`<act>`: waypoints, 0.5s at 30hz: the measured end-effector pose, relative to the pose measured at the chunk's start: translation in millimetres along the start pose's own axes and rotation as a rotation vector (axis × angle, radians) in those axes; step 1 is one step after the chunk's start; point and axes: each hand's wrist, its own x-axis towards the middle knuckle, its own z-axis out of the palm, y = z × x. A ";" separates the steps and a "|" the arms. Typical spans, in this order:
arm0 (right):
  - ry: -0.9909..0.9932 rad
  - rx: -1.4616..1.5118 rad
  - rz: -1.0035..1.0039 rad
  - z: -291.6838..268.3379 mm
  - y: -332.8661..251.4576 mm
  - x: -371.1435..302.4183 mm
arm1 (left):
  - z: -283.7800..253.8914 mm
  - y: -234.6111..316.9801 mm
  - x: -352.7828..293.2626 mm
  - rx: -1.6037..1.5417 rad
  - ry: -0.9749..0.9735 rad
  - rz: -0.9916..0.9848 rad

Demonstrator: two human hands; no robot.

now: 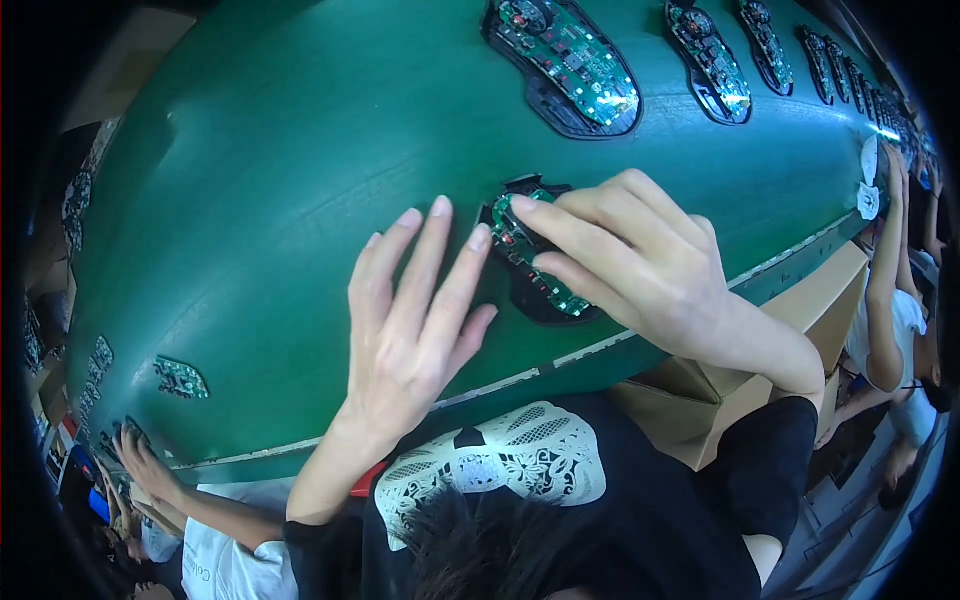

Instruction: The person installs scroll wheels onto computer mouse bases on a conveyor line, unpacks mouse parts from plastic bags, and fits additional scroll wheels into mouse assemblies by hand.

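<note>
2 hands are seen over a green belt (pixel 280 200). The left hand (pixel 415 330) is laid flat, fingers spread, fingertips touching the left edge of a circuit board (pixel 530 250) in a black tray near the belt's near edge. The right hand (pixel 630 255) is pressed on that board, fingers together. More boards (pixel 570 55) lie far right.
</note>
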 end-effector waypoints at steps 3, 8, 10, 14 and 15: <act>-0.042 0.009 -0.030 5.4 3.4 -3.3 | 4.4 4.8 -3.4 0.043 -0.104 0.000; -0.033 0.005 -0.053 2.9 0.2 -6.5 | 9.7 11.0 -2.5 0.029 -0.100 -0.022; -0.058 -0.004 -0.049 0.9 -6.0 -2.9 | 9.1 10.5 -5.3 0.020 -0.098 -0.024; -0.157 0.101 0.001 -3.3 -4.5 9.1 | 14.0 11.6 -8.9 0.023 -0.060 -0.031; -0.190 0.174 0.008 -4.8 -0.3 13.2 | 14.9 12.0 -8.7 0.028 -0.046 -0.031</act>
